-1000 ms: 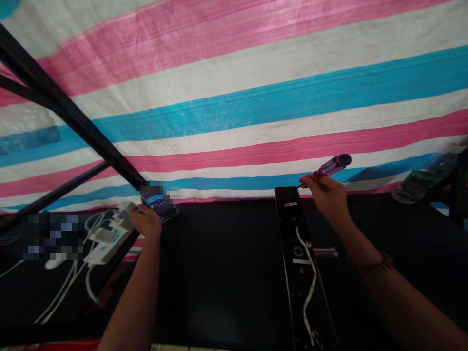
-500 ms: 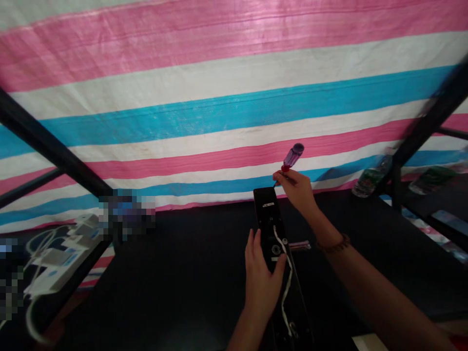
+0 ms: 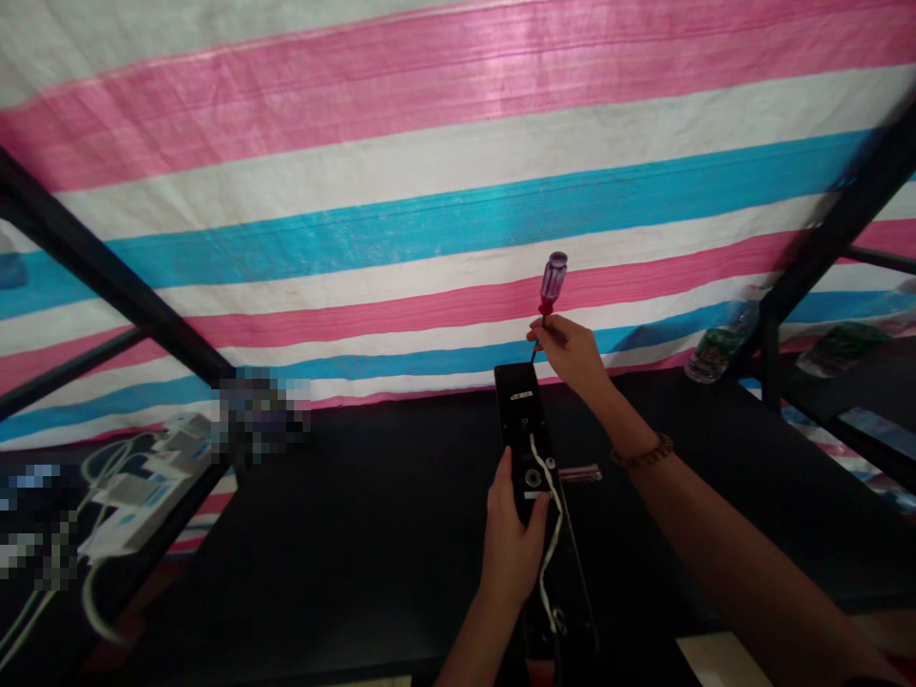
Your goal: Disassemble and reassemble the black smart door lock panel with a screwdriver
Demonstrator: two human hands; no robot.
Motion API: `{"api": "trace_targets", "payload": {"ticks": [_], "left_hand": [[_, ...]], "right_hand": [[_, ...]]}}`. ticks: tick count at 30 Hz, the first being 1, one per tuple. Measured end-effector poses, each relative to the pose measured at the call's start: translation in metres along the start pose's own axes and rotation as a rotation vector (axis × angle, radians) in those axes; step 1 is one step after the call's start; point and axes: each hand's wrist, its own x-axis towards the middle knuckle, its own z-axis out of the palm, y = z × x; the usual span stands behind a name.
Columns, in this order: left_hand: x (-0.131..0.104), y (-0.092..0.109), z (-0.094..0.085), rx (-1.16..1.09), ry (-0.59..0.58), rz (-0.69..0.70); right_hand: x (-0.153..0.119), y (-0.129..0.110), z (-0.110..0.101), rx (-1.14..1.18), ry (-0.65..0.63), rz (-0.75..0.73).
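A long, narrow black panel [image 3: 572,572] extends away from me, with a twisted white cable [image 3: 556,530] along its face. My left hand [image 3: 510,553] grips it across its width, thumb on the face and fingers at the left edge. With closed fingertips, my right hand [image 3: 574,358] pinches the shaft of a screwdriver [image 3: 553,279] just below its red collar. The clear purple handle points up, nearly upright. Its tip meets the far right corner of the panel; whether a screw is there is too small to tell.
A clear, pinkish rod-like object [image 3: 583,473] lies on the black table [image 3: 358,534] right of the panel. A bottle [image 3: 719,348] stands at the back right. Left are a white power strip [image 3: 135,515] with cables and black frame bars [image 3: 172,329]. Behind hangs a striped sheet [image 3: 358,239].
The screwdriver has swung from a rightward lean to nearly upright, and my right hand has shifted slightly left and up. My left hand still grips the panel. The view has shifted a little.
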Motion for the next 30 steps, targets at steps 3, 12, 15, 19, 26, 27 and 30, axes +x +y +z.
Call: {"api": "trace_targets", "payload": {"ticks": [3,12,15,19,26,27,30], "left_hand": [[0.000,0.000,0.000,-0.011,0.005,-0.003],[0.004,-0.003,-0.002,0.015,0.071,0.052],[0.018,0.004,-0.012,0.014,0.155,0.078],[0.046,0.024,-0.031,-0.042,0.198,0.138],[0.059,0.065,-0.046,-0.453,0.127,-0.006],[0.055,0.068,-0.046,-0.473,0.127,-0.025],[0.042,0.073,-0.046,-0.480,0.148,-0.064]], "right_hand": [[-0.004,-0.001,-0.001,-0.037,0.027,-0.017],[-0.021,-0.012,-0.010,0.087,0.147,-0.024],[-0.027,-0.021,-0.017,0.132,0.202,-0.024],[-0.037,-0.037,-0.022,0.232,0.239,-0.001],[-0.088,-0.060,-0.016,0.632,0.197,0.250],[-0.098,-0.061,-0.014,0.656,0.205,0.294],[-0.121,-0.062,-0.010,0.692,0.235,0.399]]}}
